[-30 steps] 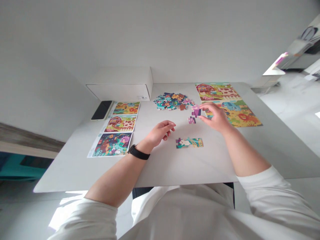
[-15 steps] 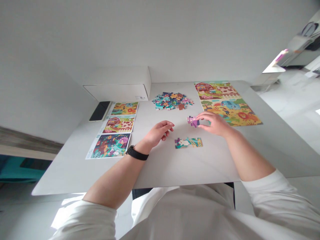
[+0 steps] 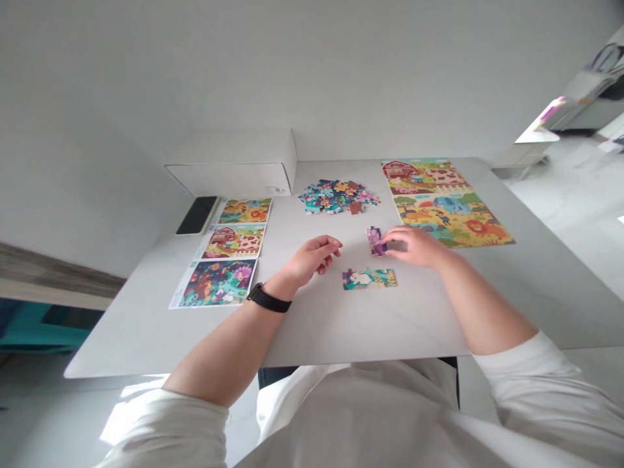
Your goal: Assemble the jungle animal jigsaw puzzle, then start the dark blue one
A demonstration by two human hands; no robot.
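Observation:
My right hand [image 3: 413,247] rests on the white table [image 3: 341,318] with its fingertips pinched on a purple puzzle piece [image 3: 374,239], which lies flat. Just below it sits a short joined strip of pieces [image 3: 369,279] with a white animal on teal. My left hand [image 3: 312,257] lies to the left of the strip, fingers loosely curled with nothing visible in them; a black watch is on that wrist. A heap of loose pieces [image 3: 338,196] lies farther back.
Finished farm and lion puzzles [image 3: 446,201] cover the table's right back. Three picture cards [image 3: 229,250] lie at the left, a black phone [image 3: 197,215] beside them. A white box [image 3: 236,166] stands against the wall.
My right hand brought the purple piece from near the heap toward me and set it down by the other purple piece. My left hand has stayed put.

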